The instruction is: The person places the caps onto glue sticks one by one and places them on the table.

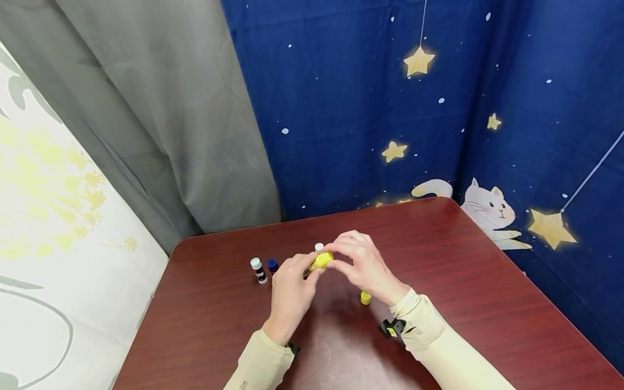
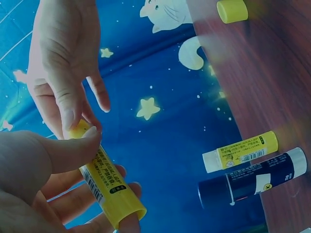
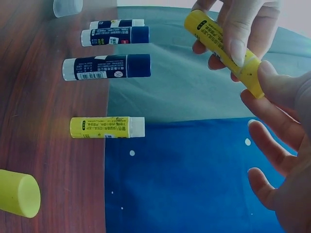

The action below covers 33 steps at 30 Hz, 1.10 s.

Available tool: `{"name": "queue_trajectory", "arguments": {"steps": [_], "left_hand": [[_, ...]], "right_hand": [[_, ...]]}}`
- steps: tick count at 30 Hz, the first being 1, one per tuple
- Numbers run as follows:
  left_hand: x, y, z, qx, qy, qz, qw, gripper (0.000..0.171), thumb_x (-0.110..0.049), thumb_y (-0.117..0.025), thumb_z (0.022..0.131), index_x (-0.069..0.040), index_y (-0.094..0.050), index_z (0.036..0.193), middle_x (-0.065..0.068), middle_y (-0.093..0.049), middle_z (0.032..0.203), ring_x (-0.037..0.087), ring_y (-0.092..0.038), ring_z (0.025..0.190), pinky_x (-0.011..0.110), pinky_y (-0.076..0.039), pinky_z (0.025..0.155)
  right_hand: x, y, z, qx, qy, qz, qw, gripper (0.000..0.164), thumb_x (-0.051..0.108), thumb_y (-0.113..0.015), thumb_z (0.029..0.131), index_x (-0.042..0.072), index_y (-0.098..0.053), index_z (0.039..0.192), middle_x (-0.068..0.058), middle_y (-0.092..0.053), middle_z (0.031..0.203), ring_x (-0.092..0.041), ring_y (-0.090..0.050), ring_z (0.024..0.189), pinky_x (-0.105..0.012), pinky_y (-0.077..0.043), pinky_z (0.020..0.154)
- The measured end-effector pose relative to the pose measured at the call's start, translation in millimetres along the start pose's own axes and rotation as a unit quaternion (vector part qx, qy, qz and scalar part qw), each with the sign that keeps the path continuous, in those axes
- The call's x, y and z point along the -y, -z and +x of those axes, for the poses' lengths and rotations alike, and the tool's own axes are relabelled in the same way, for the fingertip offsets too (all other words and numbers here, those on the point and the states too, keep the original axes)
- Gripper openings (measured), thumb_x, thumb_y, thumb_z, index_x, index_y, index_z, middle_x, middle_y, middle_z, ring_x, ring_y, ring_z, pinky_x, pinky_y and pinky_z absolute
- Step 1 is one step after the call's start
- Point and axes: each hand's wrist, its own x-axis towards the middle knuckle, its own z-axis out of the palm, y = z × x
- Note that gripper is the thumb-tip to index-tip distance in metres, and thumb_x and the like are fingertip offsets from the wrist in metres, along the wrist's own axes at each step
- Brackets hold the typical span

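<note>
Above the table, my left hand [image 1: 292,284] grips the body of a yellow glue stick [image 2: 109,182] with dark printing and a barcode. My right hand [image 1: 363,265] pinches its yellow end between thumb and fingers; the other fingers spread away, as the right wrist view shows. Just beyond both hands a second yellow glue stick [image 3: 102,127] with a white cap stands upright. A loose yellow cap [image 1: 365,298] rests on the table beside my right forearm. My fingers partly cover the held stick's pinched end.
Several navy glue sticks [image 3: 97,68] stand upright on the left of the dark red table [image 1: 205,314], one with a white top [image 1: 256,264]. A pale translucent object [image 3: 68,7] is cut off at the right wrist view's top. Grey and blue curtains [image 1: 351,108] hang behind.
</note>
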Motion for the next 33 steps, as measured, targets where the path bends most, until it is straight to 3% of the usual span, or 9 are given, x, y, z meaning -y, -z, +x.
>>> {"name": "queue_trajectory", "arguments": {"steps": [19,26,33], "left_hand": [[0.8,-3.5,-4.9,-0.006,-0.015,0.039,0.9991,0.036,-0.016,-0.087,0.079,-0.014,-0.077,0.114,0.000,-0.072,0.102,0.021,-0.066,0.089,0.040,-0.056,0.075],[-3.6,-6.1,-5.8,-0.029,-0.033,0.047,0.9979,0.037,-0.011,-0.088,0.078,-0.013,-0.076,0.114,0.003,-0.071,0.101,0.022,-0.065,0.087,0.039,-0.057,0.076],[-8.5,-7.2,-7.8,-0.028,-0.040,0.077,0.9958,0.033,-0.011,-0.083,0.083,-0.011,-0.074,0.114,0.002,-0.070,0.100,0.025,-0.065,0.088,0.039,-0.056,0.077]], "right_hand": [[5,-9,-1,-0.016,-0.011,-0.030,0.999,0.031,0.026,-0.084,0.082,0.017,-0.077,0.112,0.008,-0.068,0.094,-0.017,-0.054,0.102,-0.049,-0.036,0.097],[7,-9,0,-0.026,-0.016,-0.005,1.000,0.028,0.021,-0.084,0.083,0.015,-0.077,0.110,0.007,-0.066,0.089,-0.017,-0.054,0.096,-0.039,-0.040,0.092],[9,-11,-1,-0.022,-0.038,0.016,0.999,0.027,0.018,-0.084,0.083,0.015,-0.077,0.108,0.008,-0.063,0.086,-0.015,-0.053,0.095,-0.030,-0.045,0.080]]}}
